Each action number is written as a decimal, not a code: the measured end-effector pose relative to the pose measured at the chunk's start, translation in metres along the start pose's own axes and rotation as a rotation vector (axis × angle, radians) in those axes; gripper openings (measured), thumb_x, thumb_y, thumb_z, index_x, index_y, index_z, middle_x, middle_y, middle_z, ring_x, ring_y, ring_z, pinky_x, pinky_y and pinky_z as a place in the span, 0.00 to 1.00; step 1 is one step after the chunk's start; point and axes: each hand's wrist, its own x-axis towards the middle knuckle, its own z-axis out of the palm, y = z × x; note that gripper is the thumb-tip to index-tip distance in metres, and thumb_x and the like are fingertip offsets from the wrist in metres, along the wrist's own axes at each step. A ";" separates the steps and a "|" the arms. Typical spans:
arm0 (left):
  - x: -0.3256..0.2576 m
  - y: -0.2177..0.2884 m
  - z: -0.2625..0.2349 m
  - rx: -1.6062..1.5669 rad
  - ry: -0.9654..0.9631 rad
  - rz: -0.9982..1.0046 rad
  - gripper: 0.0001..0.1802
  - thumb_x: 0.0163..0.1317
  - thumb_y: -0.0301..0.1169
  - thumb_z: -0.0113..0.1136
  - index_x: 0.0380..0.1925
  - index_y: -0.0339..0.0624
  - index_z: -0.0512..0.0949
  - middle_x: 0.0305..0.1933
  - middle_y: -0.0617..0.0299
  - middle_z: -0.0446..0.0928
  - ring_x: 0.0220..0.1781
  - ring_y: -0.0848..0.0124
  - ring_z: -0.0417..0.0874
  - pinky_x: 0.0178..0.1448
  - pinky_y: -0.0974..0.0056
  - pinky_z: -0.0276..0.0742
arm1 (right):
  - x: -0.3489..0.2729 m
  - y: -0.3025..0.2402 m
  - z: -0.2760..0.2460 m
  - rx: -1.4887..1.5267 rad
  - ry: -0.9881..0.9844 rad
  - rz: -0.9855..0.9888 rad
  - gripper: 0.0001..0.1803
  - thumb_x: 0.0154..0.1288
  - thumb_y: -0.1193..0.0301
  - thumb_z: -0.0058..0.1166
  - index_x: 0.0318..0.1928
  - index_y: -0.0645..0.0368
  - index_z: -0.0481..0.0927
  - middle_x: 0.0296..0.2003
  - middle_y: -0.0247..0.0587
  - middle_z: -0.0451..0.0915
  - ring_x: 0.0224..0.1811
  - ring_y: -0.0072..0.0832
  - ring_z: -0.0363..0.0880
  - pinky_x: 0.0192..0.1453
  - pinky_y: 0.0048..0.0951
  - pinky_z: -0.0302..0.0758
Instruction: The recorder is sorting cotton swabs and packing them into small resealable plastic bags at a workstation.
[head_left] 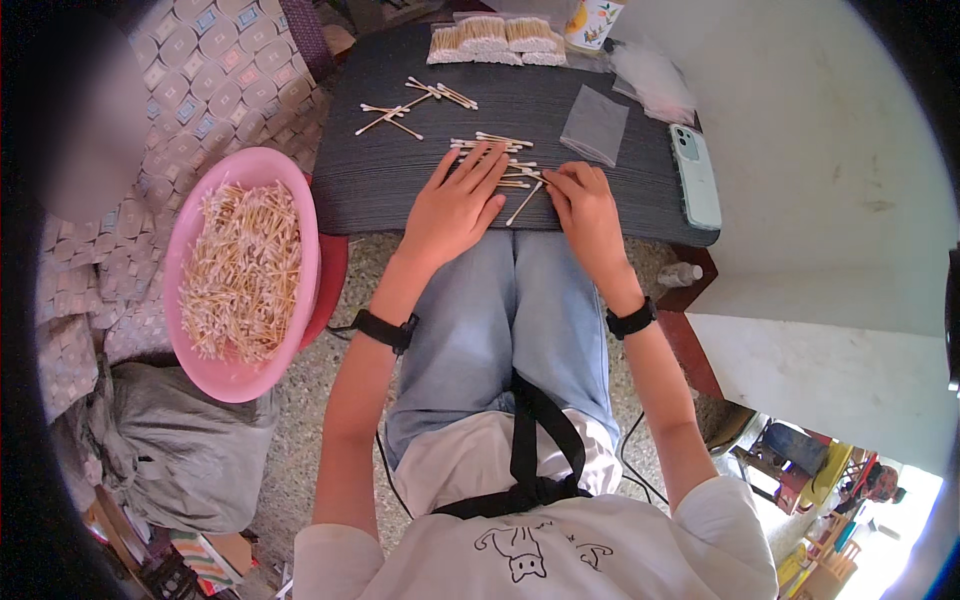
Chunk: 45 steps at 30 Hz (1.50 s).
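Observation:
A loose row of cotton swabs lies on the dark tabletop in front of me. My left hand rests on them, palm down with its fingers stretched out, covering part of the row. Just to the right, my right hand has thumb and fingers pinched together at the end of a swab. One slanted cotton swab lies between the two hands, near the table's front edge. Farther left, several scattered swabs cross one another, beside a small group of swabs.
Filled bags of swabs lie at the table's far edge, near a printed cup. A flat clear bag, a pile of clear bags and a phone are at the right. A pink basin full of swabs stands left.

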 end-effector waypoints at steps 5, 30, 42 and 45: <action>0.002 0.000 0.001 -0.043 0.003 -0.005 0.24 0.68 0.39 0.43 0.61 0.40 0.66 0.68 0.59 0.62 0.71 0.65 0.58 0.73 0.55 0.51 | 0.004 0.010 0.003 -0.011 0.009 -0.020 0.10 0.56 0.79 0.55 0.40 0.60 0.82 0.34 0.42 0.75 0.39 0.39 0.74 0.43 0.35 0.73; -0.001 -0.004 0.000 -0.308 0.115 -0.006 0.16 0.64 0.32 0.51 0.50 0.39 0.74 0.60 0.52 0.71 0.64 0.60 0.69 0.69 0.55 0.62 | 0.027 0.004 0.027 -0.008 0.022 -0.100 0.08 0.54 0.79 0.53 0.36 0.59 0.80 0.33 0.41 0.74 0.39 0.39 0.74 0.44 0.37 0.74; -0.001 -0.002 0.001 -0.288 0.144 -0.035 0.17 0.62 0.26 0.50 0.51 0.37 0.73 0.60 0.53 0.71 0.65 0.60 0.69 0.68 0.56 0.63 | 0.030 0.007 0.020 0.125 -0.022 -0.162 0.05 0.55 0.76 0.56 0.34 0.62 0.80 0.34 0.41 0.76 0.39 0.40 0.74 0.45 0.36 0.73; -0.001 -0.003 0.000 -0.319 0.127 -0.039 0.17 0.62 0.26 0.50 0.51 0.37 0.73 0.60 0.53 0.71 0.65 0.61 0.68 0.68 0.56 0.63 | 0.028 0.006 0.019 0.146 -0.026 -0.165 0.06 0.55 0.77 0.56 0.35 0.62 0.80 0.36 0.42 0.76 0.40 0.41 0.74 0.45 0.37 0.72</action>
